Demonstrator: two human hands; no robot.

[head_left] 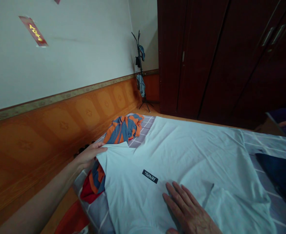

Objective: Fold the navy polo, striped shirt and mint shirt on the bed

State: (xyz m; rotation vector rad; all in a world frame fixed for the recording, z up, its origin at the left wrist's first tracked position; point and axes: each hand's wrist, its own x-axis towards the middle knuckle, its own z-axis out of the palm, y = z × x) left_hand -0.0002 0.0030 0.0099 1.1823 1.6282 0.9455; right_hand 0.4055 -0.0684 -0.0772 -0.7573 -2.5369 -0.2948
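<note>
A white T-shirt is spread over a bed, lying face up with wrinkles across it, and a small black printed label is shown on its cloth. The shirt's near left corner is folded up and is held by the left hand, whose fingers are closed over the edge of the cloth. The right hand is pressed flat on the shirt just beside the label, with its fingers spread apart and nothing gripped. The two hands are well apart.

An orange and blue garment is heaped on the bed just beyond the held corner, near the wall. A red, orange and blue garment is partly covered by the shirt's edge under the left hand. Both lie on a grey checked bedsheet, and a dark blue cloth lies on it at the right.

Orange patterned wall panelling runs along the bed, with red paper decorations stuck on the white wall above. A black coat stand hung with clothes stands in the corner, beside a dark wooden wardrobe.
</note>
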